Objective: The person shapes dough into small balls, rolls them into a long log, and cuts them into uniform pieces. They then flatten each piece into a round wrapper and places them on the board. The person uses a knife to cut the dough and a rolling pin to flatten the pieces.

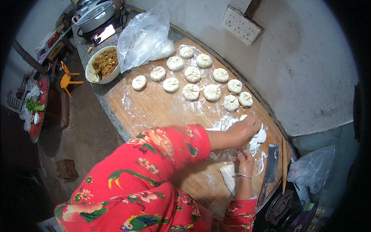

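My left hand [243, 132] reaches across the board, its fingers bent down over small floured dough pieces [261, 136]. Its fingertips are partly hidden, so a hold on a piece cannot be made out. Just nearer to me is my right hand [245, 163], with a bangle at the wrist and fingers slightly apart; nothing shows between them. A thick dough roll [229, 177] lies beside that wrist, partly covered by it. Several pleated filled buns [192, 74] sit on the floured wooden board [150, 107] beyond my hands.
Right of my hands lie a cleaver [272, 163] and a wooden rolling pin [284, 165]. A bowl of filling [105, 65], a plastic bag [147, 34], a lit phone [103, 35] and a lidded pot [97, 17] stand at the far left. A wall [313, 72] borders the board.
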